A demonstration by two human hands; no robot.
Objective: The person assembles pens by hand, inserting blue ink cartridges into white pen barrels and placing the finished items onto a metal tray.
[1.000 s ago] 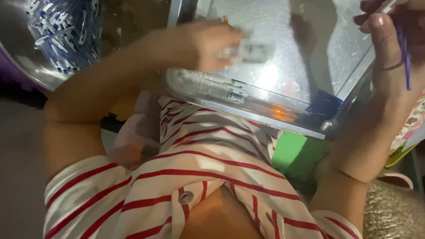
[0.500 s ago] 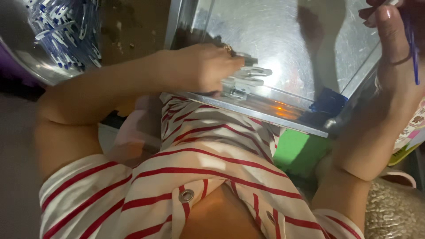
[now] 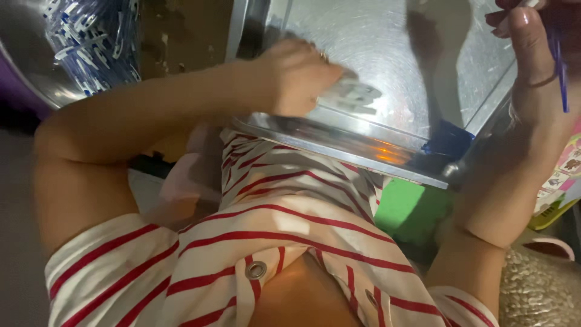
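- The small silver clip thing (image 3: pixel 351 97) lies on the big shiny metal sheet (image 3: pixel 387 54), close to the sheet's near edge.
- The left hand (image 3: pixel 296 75) is curled over it, and its fingers pinch the blurry silver piece at one end.
- The right hand (image 3: pixel 535 66) is at the right edge of the metal sheet, with fingers bent around a thin blue stick (image 3: pixel 560 66). A thin band goes around one finger.
- A dark blue corner piece (image 3: pixel 448 139) sits on the sheet's near right corner.
- A round metal bowl (image 3: pixel 36 54) with blue and white bits (image 3: pixel 94 42) is well to the left of the sheet.
- A red and white striped shirt (image 3: pixel 272 242) is just below the sheet's near edge.
- Something green (image 3: pixel 411 212) shows under the sheet, beside the shirt.
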